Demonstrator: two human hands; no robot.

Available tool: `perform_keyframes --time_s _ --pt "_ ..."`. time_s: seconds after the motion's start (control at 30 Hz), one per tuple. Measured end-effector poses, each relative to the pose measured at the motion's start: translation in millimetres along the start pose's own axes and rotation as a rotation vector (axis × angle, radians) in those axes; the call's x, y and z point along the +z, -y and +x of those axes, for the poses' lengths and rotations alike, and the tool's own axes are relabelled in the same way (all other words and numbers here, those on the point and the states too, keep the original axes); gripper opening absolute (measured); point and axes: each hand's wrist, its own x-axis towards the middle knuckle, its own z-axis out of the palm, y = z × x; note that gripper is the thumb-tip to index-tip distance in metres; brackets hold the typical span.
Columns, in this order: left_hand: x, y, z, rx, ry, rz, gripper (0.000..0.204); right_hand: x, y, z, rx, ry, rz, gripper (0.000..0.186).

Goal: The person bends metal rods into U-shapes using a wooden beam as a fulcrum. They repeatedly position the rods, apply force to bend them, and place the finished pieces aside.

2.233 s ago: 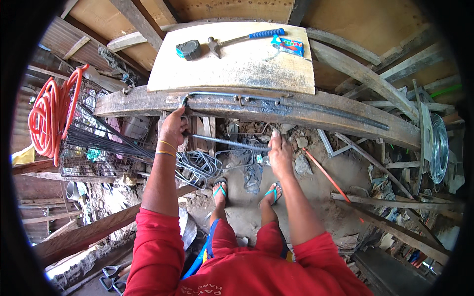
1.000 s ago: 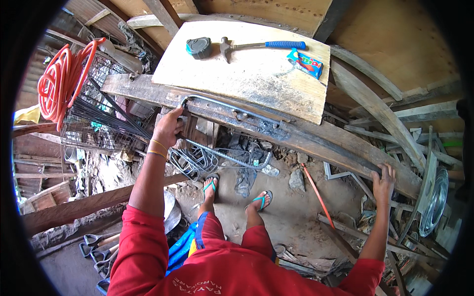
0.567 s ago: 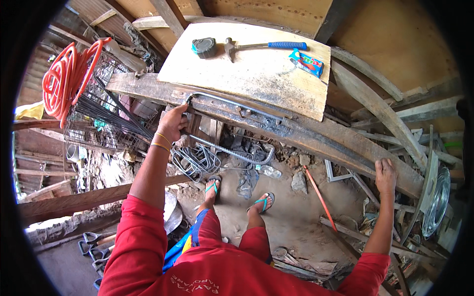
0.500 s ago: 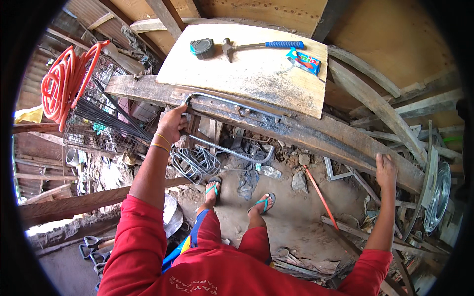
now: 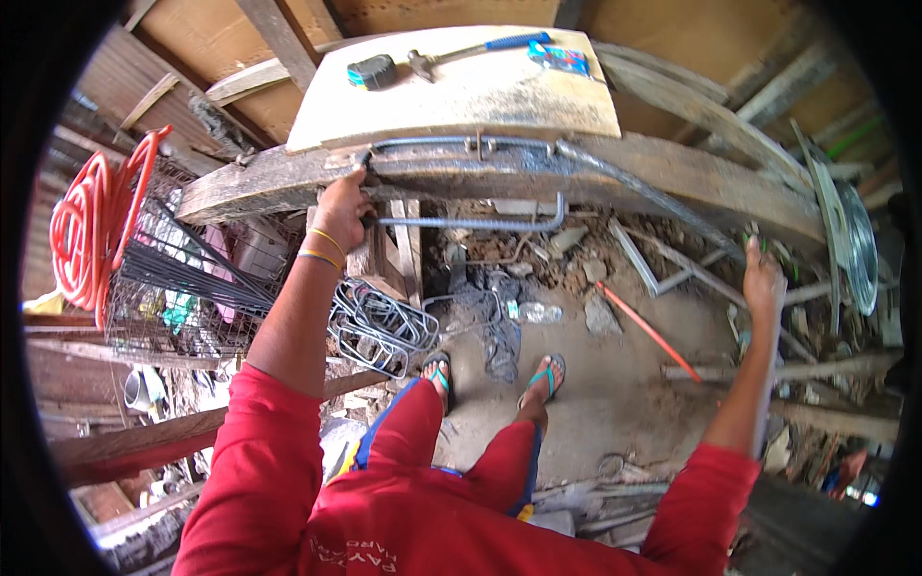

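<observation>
A long timber beam [image 5: 252, 188] crosses in front of me, with metal pegs [image 5: 479, 146] fixed along its top. A bent steel bar [image 5: 461, 224] lies against the pegs and loops back below the beam, ending in a short hook. My left hand [image 5: 343, 209] is closed around the bar at its left bend. From near the right-hand peg, a long metal pipe [image 5: 653, 195] slants across the beam toward me. My right hand [image 5: 762, 274] is closed on its near end. Whether the pipe's far end sleeves over the bar is hard to make out.
On a pale board [image 5: 451, 106] behind the beam lie a tape measure [image 5: 372, 72], a claw hammer [image 5: 477, 50] and a blue packet [image 5: 559, 59]. Red hose [image 5: 88, 226] hangs left, above dark rods [image 5: 192, 272]. Bent steel stirrups [image 5: 379, 326] hang below; rubble [image 5: 602, 314] litters the floor.
My right hand has pulled the pipe away from the beam, toward me, so it now slants outward. My left hand keeps its hold on the bar. The whole view has shifted slightly.
</observation>
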Motion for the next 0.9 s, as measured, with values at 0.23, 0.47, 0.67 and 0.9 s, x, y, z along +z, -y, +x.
perform_keyframes --time_s 0.23,0.47,0.67,0.9 --pt "-9.4 -0.5 7.6 -0.051 0.052 -0.036 0.026 -33.7 0.9 -95.8 -0.03 0.141 0.005 0.069" --pt "-9.2 -11.9 2.2 -0.208 0.149 -0.159 0.024 -50.8 -23.8 -53.5 -0.229 0.38 0.114 0.045" --pt "-2.2 -15.7 -7.8 -0.211 0.037 -0.113 0.024 -41.2 -33.2 -62.2 -0.28 0.303 0.138 0.036" --pt "4.3 -19.0 -14.8 -0.203 -0.014 -0.078 0.024 -44.9 -32.7 -65.5 -0.367 0.209 0.188 0.034"
